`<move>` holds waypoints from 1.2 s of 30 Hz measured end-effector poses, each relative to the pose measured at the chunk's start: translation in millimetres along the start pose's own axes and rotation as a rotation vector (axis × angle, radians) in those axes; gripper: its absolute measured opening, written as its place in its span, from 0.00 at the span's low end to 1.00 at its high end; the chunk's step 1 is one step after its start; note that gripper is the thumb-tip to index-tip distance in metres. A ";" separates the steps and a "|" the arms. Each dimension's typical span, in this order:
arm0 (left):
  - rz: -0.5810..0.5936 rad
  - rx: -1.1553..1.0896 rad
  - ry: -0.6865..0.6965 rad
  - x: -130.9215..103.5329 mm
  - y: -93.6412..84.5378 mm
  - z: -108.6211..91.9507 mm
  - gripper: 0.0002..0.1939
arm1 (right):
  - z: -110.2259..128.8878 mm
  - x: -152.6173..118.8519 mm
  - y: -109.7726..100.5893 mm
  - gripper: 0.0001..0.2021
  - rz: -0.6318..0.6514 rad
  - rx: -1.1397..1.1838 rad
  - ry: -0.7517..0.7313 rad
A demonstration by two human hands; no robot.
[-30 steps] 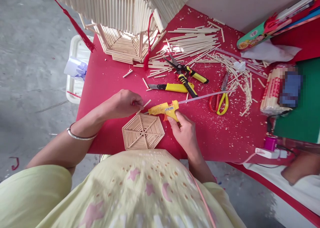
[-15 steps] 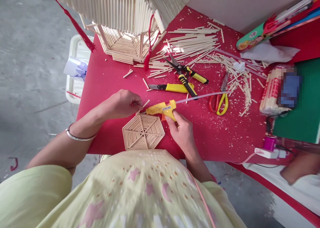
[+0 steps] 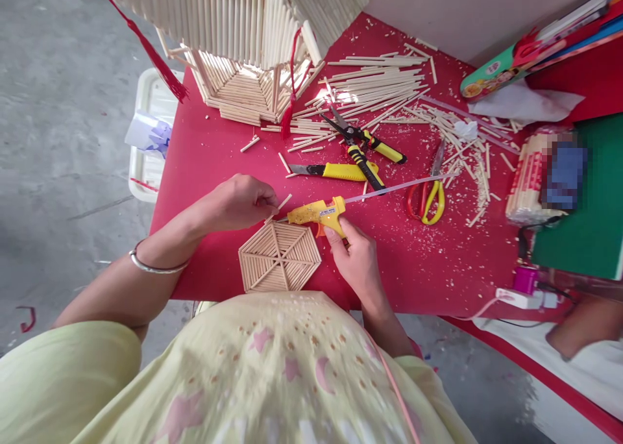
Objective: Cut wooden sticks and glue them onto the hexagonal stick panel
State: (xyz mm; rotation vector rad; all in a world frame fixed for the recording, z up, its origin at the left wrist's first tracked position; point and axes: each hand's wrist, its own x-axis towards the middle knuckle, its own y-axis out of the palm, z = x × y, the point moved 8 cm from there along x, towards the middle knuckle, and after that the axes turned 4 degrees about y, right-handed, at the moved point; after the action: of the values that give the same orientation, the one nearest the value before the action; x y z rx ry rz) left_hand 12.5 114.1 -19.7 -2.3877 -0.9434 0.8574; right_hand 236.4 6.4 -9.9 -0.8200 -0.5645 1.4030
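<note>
A short wooden stick (image 3: 285,202) is pinched in the fingers of my left hand (image 3: 246,200), just above the top edge of a hexagonal panel of sticks (image 3: 280,257). The panel lies flat near the table's front edge. My right hand (image 3: 357,252) is closed round the handle of a yellow glue gun (image 3: 316,213), whose nozzle points left at the stick by my left fingertips. A clear glue rod (image 3: 399,187) runs out of the gun's back. Whether the nozzle touches the stick cannot be made out.
On the red table (image 3: 214,158) lie a yellow knife (image 3: 345,171), pliers (image 3: 363,161), scissors (image 3: 433,197) and loose sticks (image 3: 379,84). A stick-built model (image 3: 233,35) with red tassels stands at the back left. At the right are a power strip (image 3: 518,298) and another person's arm (image 3: 584,324).
The glue gun in my right hand has shifted slightly to the right, its nozzle a little farther from my left fingertips. My left hand has hardly moved.
</note>
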 end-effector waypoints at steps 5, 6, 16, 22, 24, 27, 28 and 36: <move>-0.002 0.003 0.005 0.4 0.4 1.0 0.14 | -5.4 -2.8 -5.0 0.22 -0.003 -0.006 0.009; -0.001 0.007 0.002 0.4 0.6 1.5 0.14 | -6.7 -3.1 -5.7 0.22 -0.003 -0.005 0.009; -0.014 0.022 0.010 -0.3 0.0 0.1 0.14 | -18.3 -6.6 -21.5 0.21 -0.012 -0.017 0.031; -0.013 0.018 0.000 0.1 0.7 1.6 0.13 | -27.9 -10.3 -31.7 0.22 -0.030 -0.058 0.043; -0.005 0.018 -0.010 0.1 1.6 2.7 0.13 | -26.6 -9.5 -34.8 0.21 -0.033 -0.075 0.023; -0.005 0.013 -0.005 0.1 2.4 3.1 0.13 | -20.4 -6.8 -39.8 0.21 -0.039 -0.120 -0.034; -0.002 0.012 0.000 0.2 2.9 2.9 0.13 | -18.1 -5.9 -41.7 0.21 -0.045 -0.140 -0.056; 0.019 0.018 -0.004 -0.1 2.7 -0.9 0.13 | -14.2 -2.9 -50.6 0.21 -0.042 -0.229 -0.113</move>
State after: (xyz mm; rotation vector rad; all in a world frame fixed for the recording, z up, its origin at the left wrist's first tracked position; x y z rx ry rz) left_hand 14.3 112.1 -20.5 -2.3838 -0.9124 0.8738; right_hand 278.7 2.5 21.2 -0.9080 -0.8367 1.3684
